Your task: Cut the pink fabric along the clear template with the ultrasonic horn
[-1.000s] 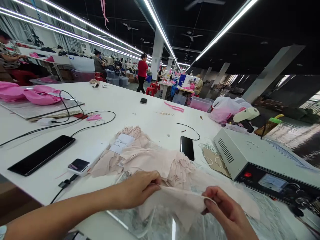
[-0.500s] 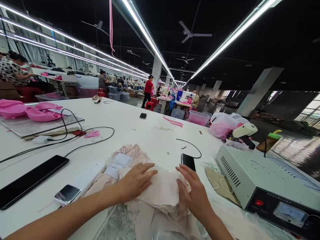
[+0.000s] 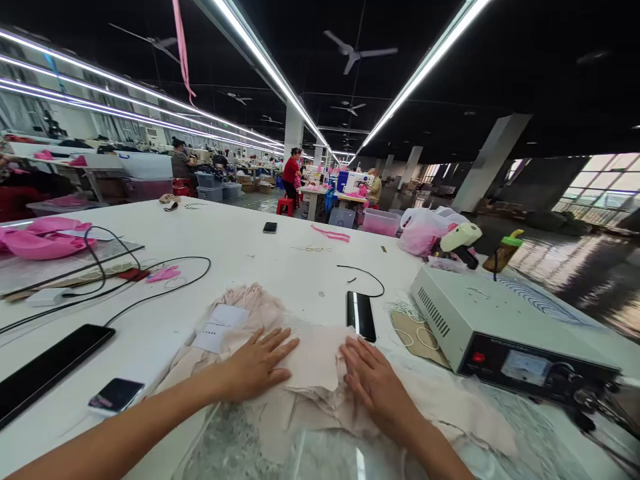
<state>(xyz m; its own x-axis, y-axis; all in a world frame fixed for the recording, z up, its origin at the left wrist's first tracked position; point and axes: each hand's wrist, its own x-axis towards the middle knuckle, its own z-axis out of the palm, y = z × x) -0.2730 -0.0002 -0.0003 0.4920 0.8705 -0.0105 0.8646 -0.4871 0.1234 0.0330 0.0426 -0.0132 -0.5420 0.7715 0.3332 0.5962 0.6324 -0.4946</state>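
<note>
A stack of pale pink fabric pieces (image 3: 313,360) lies in front of me on a grey marbled board (image 3: 235,440). My left hand (image 3: 257,365) rests flat on the stack's left side, fingers stretched out. On its right edge lies my right hand (image 3: 373,380), palm down with the fingers extended. Behind my left hand is a gathered bundle of the same fabric with a white paper label (image 3: 221,327) on it. More pale fabric (image 3: 460,407) spreads out to the right of my right hand. Clear plastic partly covers the board near me.
On the right stands a grey metal box with a dial (image 3: 510,327). A black phone (image 3: 361,315) lies just beyond my right hand. Left are a long black device (image 3: 55,367), a small white-edged device (image 3: 116,395), black cables and pink fabric pieces (image 3: 50,237). People work farther back.
My hands have lowered from hovering with curved fingers to lying flat on the fabric stack. The camera view has turned to the right.
</note>
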